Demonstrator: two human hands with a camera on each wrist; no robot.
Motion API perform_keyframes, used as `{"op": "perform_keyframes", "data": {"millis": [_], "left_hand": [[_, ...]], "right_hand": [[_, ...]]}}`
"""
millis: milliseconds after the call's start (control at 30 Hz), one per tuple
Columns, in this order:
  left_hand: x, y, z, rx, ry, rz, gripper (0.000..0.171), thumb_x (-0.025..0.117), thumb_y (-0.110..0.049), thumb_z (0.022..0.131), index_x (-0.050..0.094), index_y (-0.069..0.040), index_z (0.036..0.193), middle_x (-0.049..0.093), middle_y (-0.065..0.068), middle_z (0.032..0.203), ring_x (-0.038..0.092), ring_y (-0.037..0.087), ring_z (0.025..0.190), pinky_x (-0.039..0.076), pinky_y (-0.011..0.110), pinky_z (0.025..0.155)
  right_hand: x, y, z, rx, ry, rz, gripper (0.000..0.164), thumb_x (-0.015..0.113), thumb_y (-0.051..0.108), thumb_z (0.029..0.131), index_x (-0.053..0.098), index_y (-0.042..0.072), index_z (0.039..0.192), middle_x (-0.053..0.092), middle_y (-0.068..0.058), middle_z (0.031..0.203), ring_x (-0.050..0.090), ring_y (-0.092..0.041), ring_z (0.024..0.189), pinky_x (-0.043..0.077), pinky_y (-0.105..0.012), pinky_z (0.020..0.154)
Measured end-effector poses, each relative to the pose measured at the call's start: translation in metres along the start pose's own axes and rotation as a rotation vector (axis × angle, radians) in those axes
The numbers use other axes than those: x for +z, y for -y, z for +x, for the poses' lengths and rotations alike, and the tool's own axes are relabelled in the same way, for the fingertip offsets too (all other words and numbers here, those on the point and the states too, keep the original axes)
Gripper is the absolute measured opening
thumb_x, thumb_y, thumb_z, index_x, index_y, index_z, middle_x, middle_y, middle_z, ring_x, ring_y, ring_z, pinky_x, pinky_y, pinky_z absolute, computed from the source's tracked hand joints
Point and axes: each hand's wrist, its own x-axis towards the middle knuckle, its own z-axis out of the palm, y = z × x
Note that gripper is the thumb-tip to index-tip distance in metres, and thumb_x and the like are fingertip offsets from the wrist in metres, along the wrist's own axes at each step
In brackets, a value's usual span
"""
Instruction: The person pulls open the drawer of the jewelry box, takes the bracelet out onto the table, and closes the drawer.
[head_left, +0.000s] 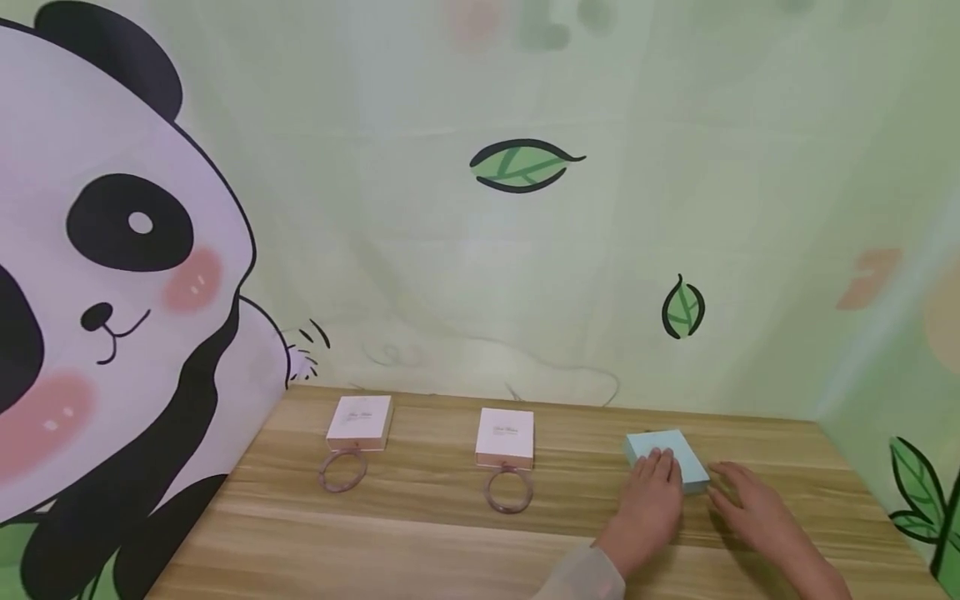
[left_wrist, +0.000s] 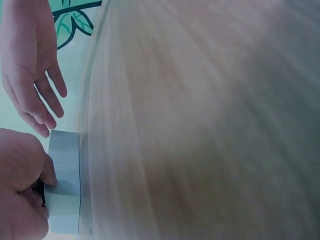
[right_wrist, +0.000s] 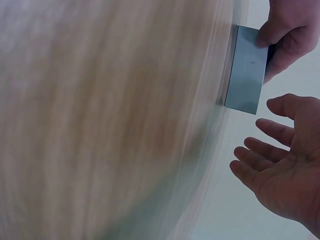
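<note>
A pale blue box (head_left: 686,458) sits on the wooden table at the right. My left hand (head_left: 648,500) rests on it, fingers lying forward over the lid. In the left wrist view, the thumb (left_wrist: 48,172) of that hand touches the front side of the box (left_wrist: 65,200). Just off the box's right end is my right hand (head_left: 757,512), holding nothing. Its fingers look spread and loosely bent in the right wrist view, with a gap between them and the box (right_wrist: 245,75).
Two whitish-pink boxes, one at the left (head_left: 360,418) and one mid-table (head_left: 506,433), lie on the wooden table (head_left: 360,558). In front of each is a ring, the left ring (head_left: 342,490) and the middle ring (head_left: 509,509). A green printed backdrop (head_left: 420,275) with a panda stands behind.
</note>
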Motion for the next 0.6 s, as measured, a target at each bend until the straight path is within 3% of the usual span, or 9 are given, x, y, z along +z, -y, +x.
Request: {"op": "perform_keyframes", "data": {"millis": [133, 233, 400, 600], "left_hand": [[0.002, -0.003, -0.001, -0.009, -0.006, 0.02, 0.056, 0.061, -0.025, 0.101, 0.043, -0.021, 0.155, 0.035, -0.007, 0.162, 0.032, 0.009, 0.149, 0.025, 0.027, 0.121], [0.004, -0.008, 0.002, -0.055, -0.03, 0.022, 0.055, 0.062, -0.02, 0.101, 0.046, -0.024, 0.153, 0.038, -0.01, 0.16, 0.033, 0.007, 0.147, 0.026, 0.025, 0.121], [0.002, -0.018, 0.003, -0.145, -0.082, -0.037, 0.049, 0.066, -0.018, 0.097, 0.056, -0.023, 0.145, 0.046, -0.012, 0.154, 0.038, 0.007, 0.144, 0.029, 0.025, 0.119], [-0.003, -0.019, 0.002, -0.168, -0.118, -0.093, 0.052, 0.075, -0.021, 0.091, 0.06, -0.021, 0.141, 0.049, -0.009, 0.151, 0.041, 0.009, 0.143, 0.032, 0.027, 0.118]], "right_hand": [[0.0, -0.001, -0.002, -0.004, -0.004, 0.003, 0.04, 0.065, 0.006, 0.096, 0.056, -0.015, 0.128, 0.053, -0.041, 0.13, 0.051, -0.06, 0.12, 0.042, -0.07, 0.098], [-0.001, -0.002, -0.001, -0.019, -0.017, 0.005, 0.039, 0.066, 0.006, 0.095, 0.057, -0.015, 0.127, 0.054, -0.041, 0.129, 0.052, -0.06, 0.119, 0.042, -0.07, 0.098], [-0.001, -0.004, -0.003, -0.037, -0.042, -0.011, 0.038, 0.068, 0.004, 0.093, 0.059, -0.014, 0.125, 0.057, -0.039, 0.127, 0.054, -0.058, 0.117, 0.044, -0.069, 0.096], [-0.004, -0.006, -0.003, -0.027, -0.046, -0.021, 0.039, 0.067, 0.004, 0.093, 0.058, -0.014, 0.126, 0.055, -0.04, 0.128, 0.054, -0.059, 0.117, 0.044, -0.069, 0.096]]}}
